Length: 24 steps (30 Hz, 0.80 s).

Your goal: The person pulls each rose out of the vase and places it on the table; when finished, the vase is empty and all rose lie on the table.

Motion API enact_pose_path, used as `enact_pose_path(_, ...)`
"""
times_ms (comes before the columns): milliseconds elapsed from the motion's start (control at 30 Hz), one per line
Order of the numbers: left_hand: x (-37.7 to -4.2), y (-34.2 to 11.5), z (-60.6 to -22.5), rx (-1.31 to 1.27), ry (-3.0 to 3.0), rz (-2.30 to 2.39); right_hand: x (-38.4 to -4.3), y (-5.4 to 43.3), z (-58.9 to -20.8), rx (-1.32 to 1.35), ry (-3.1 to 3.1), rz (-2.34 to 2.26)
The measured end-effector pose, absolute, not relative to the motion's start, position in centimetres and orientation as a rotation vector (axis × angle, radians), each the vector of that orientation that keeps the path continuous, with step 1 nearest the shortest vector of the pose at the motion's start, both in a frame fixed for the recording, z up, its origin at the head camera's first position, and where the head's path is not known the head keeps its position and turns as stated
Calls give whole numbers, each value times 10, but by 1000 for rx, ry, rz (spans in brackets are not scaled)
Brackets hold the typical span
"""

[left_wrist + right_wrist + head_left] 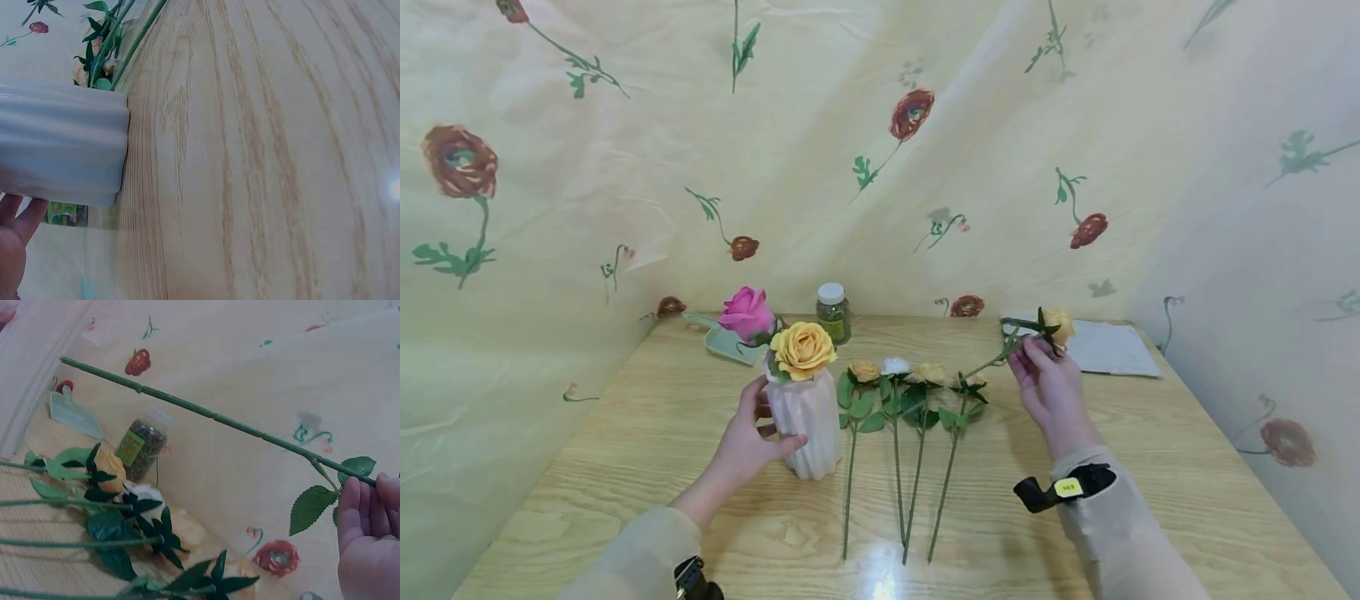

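Observation:
My left hand [752, 442] grips a white fluted vase [805, 425] from its left side, thumb across the front. In it stand a pink rose [747, 314] and a yellow rose [803, 350]. The vase's lower end and wall [59, 144] fill the left of the left wrist view. To the right, my right hand [1051, 387] pinches a yellow rose [1058, 327] near its head. Its long green stem [212, 415] points toward the vase, bare end overlapping it in the right wrist view. Between the hands, several roses lie side by side, including a white one [895, 367].
Behind the roses stands a jar [832, 325] with a white lid. A pale green dustpan [733, 346] lies behind the vase. At the back right rests a white flat pad [1112, 348]. Floral cloth [820, 167] hangs around the wooden table [970, 517].

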<state>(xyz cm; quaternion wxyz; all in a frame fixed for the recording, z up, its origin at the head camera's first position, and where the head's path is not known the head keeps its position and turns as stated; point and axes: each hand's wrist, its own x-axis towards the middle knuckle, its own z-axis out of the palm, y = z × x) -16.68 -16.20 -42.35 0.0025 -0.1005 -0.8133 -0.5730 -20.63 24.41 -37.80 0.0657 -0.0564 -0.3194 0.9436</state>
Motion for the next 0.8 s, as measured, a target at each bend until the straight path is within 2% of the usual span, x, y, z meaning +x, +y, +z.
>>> enact_pose_path(433, -163, -160, -418, -302, -2544, -1821, -198, 265, -396, -327, -1457, 2802)
enact_pose_path(800, -165, -161, -421, -314, -2549, -1808, -193, 273, -416, -322, -1926, 2568)
